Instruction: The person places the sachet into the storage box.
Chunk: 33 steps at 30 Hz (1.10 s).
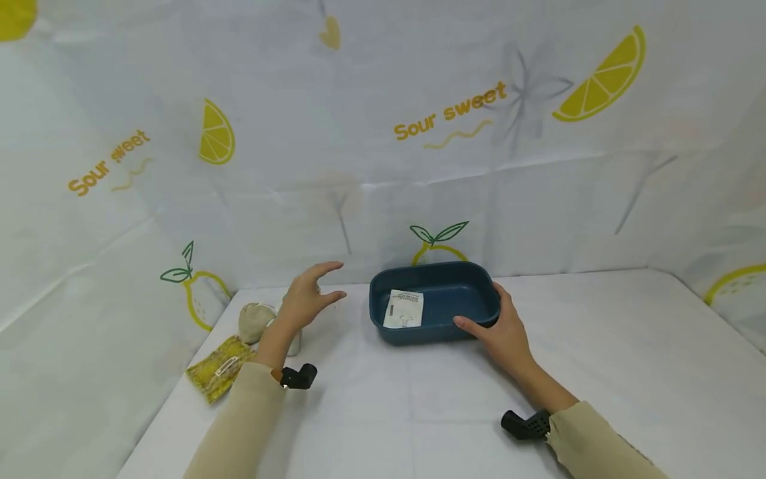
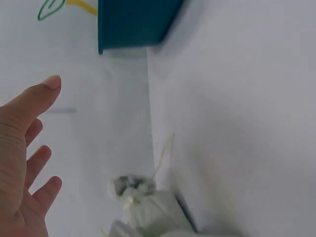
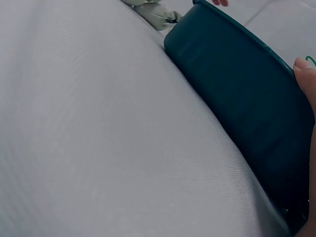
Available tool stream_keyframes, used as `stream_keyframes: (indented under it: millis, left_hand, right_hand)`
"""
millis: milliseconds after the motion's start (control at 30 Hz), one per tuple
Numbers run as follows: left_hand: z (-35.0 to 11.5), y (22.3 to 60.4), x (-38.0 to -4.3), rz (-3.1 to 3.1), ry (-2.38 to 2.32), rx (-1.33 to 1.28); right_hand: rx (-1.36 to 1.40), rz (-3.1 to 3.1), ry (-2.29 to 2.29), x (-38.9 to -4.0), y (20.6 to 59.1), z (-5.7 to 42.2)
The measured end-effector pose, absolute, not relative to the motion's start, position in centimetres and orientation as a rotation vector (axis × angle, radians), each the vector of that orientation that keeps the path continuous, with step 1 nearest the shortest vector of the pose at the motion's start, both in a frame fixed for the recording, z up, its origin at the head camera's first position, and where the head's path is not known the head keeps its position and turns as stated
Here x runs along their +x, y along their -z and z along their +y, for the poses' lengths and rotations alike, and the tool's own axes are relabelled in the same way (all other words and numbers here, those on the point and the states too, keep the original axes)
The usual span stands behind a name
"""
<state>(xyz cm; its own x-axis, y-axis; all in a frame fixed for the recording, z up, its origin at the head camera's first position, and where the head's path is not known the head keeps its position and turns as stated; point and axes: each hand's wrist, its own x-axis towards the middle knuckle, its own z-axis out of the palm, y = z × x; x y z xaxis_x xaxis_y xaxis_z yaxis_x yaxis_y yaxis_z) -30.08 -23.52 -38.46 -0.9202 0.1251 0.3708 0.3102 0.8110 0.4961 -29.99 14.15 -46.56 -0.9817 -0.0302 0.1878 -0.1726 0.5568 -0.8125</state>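
Thumb and fingers of the right hand (image 1: 507, 334) clamp the blue tray (image 1: 419, 337) at its four o'clock, likely steadying it; the left hand's (image 1: 302, 303) stand apart, empty, off its nine. The tray is at the table's (image 1: 383, 419) twelve, a white packet (image 1: 403, 309) (print showing) inside toward nine.

the blue tray (image 1: 419, 336) looks like smooth plastic with a soft sheen, the white packet (image 1: 403, 309) papery. the beige pouch (image 1: 255, 322) seems rumpled cloth. the sleeves (image 1: 239, 419) are matt fabric, the wrist cameras (image 1: 525, 426) matt plastic, the tablecloth (image 1: 383, 412) finely woven, the backdrop (image 1: 335, 120) creased.
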Motion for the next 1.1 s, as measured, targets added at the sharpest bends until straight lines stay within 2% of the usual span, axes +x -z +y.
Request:
stream_keyframes:
  millis: [333, 600, 833, 1100]
  left_hand:
    - [-27.0, 38.1, -30.2, -2.78, 0.709, -0.19]
    - [-28.8, 40.4, -32.1, -2.974, 0.735, -0.113]
    - [-29.5, 41.8, -32.2, -3.068, 0.651, -0.011]
    - [-29.4, 41.9, -33.2, -3.112, 0.489, -0.011]
  right_hand:
    - [0.178, -2.629, -1.413, -30.0, 46.4, 14.0]
    - [0.171, -2.64, -1.403, -30.0, 46.7, 14.0]
    - [0.166, -2.637, -1.425, -30.0, 46.8, 13.9]
    - [0.151, -2.634, -1.415, -30.2, 46.7, 14.0]
